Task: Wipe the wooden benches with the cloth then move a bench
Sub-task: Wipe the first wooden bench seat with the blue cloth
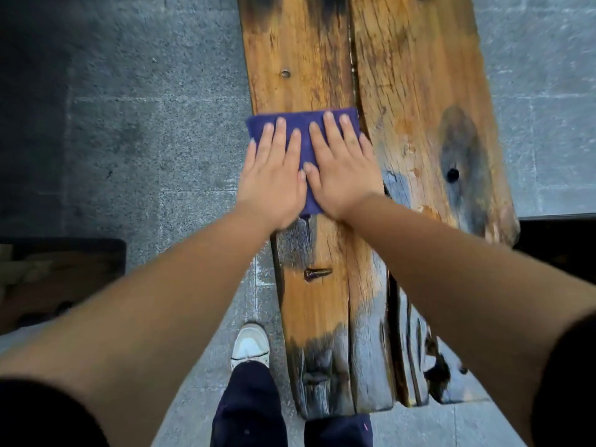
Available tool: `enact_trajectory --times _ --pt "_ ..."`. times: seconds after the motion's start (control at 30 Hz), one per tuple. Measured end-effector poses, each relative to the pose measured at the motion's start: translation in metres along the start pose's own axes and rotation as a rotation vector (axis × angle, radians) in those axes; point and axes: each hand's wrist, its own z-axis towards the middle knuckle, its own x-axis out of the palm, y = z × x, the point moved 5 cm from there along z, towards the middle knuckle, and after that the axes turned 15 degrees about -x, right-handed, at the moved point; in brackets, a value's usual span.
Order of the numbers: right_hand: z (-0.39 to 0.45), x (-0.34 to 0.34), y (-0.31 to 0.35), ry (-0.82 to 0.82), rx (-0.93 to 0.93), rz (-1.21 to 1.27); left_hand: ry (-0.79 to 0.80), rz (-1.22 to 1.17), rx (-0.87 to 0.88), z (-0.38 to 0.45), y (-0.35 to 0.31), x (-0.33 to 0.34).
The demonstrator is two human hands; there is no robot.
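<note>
A long weathered wooden bench (419, 91) of two rough planks runs away from me, orange-brown with dark stains and a knot hole. A folded purple cloth (303, 124) lies flat on its left plank. My left hand (274, 175) and my right hand (342, 166) press side by side on the cloth, palms down, fingers spread and pointing forward. The cloth's near part is hidden under my hands. A rusty nail lies bent on the plank nearer to me.
Grey stone paving (145, 140) surrounds the bench. My left foot in a white shoe (250, 346) stands beside the bench's near end. A dark wooden object (58, 272) sits at the left edge, and another dark edge (558, 240) at the right.
</note>
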Motion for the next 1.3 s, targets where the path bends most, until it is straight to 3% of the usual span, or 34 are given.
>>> enact_trajectory --times 0.17,0.37,0.63,0.87,1.3 --pt "0.046 -0.011 -0.021 -0.053 0.022 0.006 -0.035 -0.005 0.025 0.055 0.000 -0.014" --pt "0.017 -0.007 -0.005 -0.030 0.011 -0.012 -0.021 -0.081 -0.070 0.009 -0.004 -0.004" --pt "-0.160 0.044 0.067 0.026 0.072 0.076 0.080 -0.044 -0.075 -0.173 -0.011 0.043" --pt "-0.333 0.095 0.097 0.042 0.356 0.115 0.197 -0.020 0.164 -0.317 -0.056 0.092" --pt "-0.333 0.082 0.038 -0.235 0.579 0.181 0.153 0.047 0.463 -0.258 -0.125 0.076"
